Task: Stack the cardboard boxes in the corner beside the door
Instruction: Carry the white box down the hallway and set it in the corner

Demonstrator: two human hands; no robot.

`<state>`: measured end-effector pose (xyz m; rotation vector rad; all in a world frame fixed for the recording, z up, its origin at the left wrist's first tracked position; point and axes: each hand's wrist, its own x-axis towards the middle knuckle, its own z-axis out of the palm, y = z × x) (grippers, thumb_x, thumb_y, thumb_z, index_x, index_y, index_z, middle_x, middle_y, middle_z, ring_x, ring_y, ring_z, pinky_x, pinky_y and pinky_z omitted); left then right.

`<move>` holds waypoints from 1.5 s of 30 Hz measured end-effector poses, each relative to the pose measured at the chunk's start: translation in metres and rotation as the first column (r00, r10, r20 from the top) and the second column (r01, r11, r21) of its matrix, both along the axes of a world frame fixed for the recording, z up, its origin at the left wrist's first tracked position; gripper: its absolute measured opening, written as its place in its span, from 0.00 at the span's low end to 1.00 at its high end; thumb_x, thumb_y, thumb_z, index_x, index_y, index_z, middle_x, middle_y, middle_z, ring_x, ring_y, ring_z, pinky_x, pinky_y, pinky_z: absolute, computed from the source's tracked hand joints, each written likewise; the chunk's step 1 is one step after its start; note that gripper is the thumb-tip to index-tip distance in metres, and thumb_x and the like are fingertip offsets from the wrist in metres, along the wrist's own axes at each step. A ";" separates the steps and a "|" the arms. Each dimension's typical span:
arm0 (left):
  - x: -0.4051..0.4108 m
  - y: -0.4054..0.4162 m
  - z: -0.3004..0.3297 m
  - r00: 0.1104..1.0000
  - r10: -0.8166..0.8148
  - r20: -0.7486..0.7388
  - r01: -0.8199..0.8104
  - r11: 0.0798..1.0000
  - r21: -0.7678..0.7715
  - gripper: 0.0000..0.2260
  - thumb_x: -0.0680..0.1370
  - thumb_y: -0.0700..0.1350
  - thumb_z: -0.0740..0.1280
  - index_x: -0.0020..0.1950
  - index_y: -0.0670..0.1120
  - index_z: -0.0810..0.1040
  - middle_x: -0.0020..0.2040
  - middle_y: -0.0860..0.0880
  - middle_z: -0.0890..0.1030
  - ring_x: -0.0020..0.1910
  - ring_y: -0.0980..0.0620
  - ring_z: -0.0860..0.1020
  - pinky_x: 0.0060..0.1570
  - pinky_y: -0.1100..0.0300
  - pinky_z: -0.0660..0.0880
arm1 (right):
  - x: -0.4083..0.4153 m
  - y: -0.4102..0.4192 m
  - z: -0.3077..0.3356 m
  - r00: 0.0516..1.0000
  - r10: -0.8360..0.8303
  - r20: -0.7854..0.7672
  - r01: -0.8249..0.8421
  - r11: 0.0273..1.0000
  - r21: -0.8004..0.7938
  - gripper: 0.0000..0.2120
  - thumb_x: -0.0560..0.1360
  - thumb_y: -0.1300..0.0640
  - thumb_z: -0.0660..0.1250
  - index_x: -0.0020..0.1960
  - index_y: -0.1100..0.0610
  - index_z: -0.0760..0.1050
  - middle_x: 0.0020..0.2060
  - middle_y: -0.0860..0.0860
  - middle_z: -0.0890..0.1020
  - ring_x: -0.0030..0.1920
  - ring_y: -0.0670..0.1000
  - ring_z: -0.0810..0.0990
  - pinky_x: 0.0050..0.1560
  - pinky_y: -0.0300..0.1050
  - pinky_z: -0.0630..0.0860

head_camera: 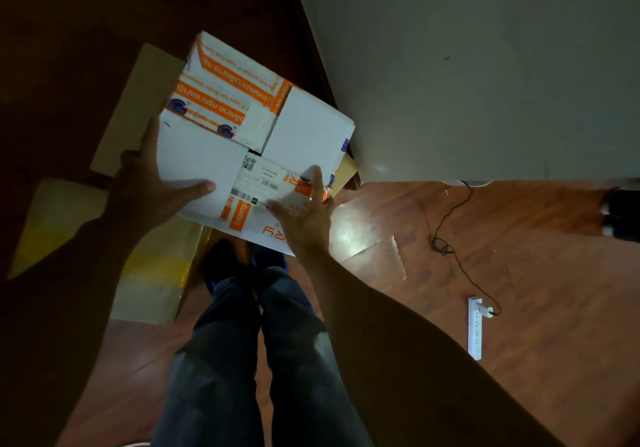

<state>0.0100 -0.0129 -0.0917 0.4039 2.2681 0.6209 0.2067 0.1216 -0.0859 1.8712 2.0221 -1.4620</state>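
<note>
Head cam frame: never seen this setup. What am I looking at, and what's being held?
One wide camera worn on a person's head, looking down; there is no robot. The left hand and right hand hold a white box with orange tape, flaps folded shut, by its near edge. It sits over brown cardboard in the corner between a dark door and a pale wall. Another brown box with yellow tape stands nearer left. A power strip lies on the wooden floor.
</note>
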 end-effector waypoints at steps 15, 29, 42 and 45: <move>0.054 -0.003 0.246 0.993 -0.113 0.014 0.113 0.994 -0.001 0.48 0.67 0.71 0.69 0.79 0.61 0.46 0.68 0.40 0.67 0.61 0.38 0.73 0.50 0.47 0.73 | 0.063 -0.007 0.236 0.999 0.003 -0.042 0.004 0.988 0.157 0.40 0.60 0.23 0.69 0.68 0.22 0.55 0.68 0.49 0.68 0.66 0.59 0.72 0.61 0.65 0.76; 0.136 -0.119 0.373 0.999 0.016 -0.034 -0.009 0.984 0.178 0.52 0.60 0.78 0.63 0.79 0.61 0.48 0.74 0.42 0.65 0.68 0.38 0.71 0.57 0.38 0.77 | 0.126 -0.078 0.363 0.989 0.121 -0.084 -0.092 0.953 0.288 0.50 0.61 0.27 0.69 0.77 0.38 0.54 0.71 0.50 0.70 0.70 0.57 0.69 0.69 0.62 0.68; 0.063 -0.251 0.388 0.996 0.013 -0.089 0.003 0.984 0.176 0.46 0.69 0.72 0.66 0.80 0.58 0.50 0.72 0.42 0.68 0.68 0.40 0.71 0.58 0.46 0.76 | 0.048 -0.195 0.368 0.987 0.126 -0.100 -0.101 0.968 0.229 0.54 0.55 0.24 0.68 0.77 0.36 0.53 0.70 0.52 0.69 0.68 0.58 0.72 0.64 0.63 0.74; 0.037 -0.274 0.386 0.992 0.017 -0.126 0.000 0.991 0.132 0.46 0.69 0.73 0.64 0.80 0.57 0.50 0.72 0.42 0.68 0.68 0.40 0.71 0.61 0.44 0.74 | 0.020 -0.216 0.358 0.985 0.132 -0.108 -0.109 0.975 0.195 0.52 0.56 0.25 0.70 0.75 0.33 0.53 0.67 0.49 0.73 0.64 0.56 0.75 0.60 0.62 0.77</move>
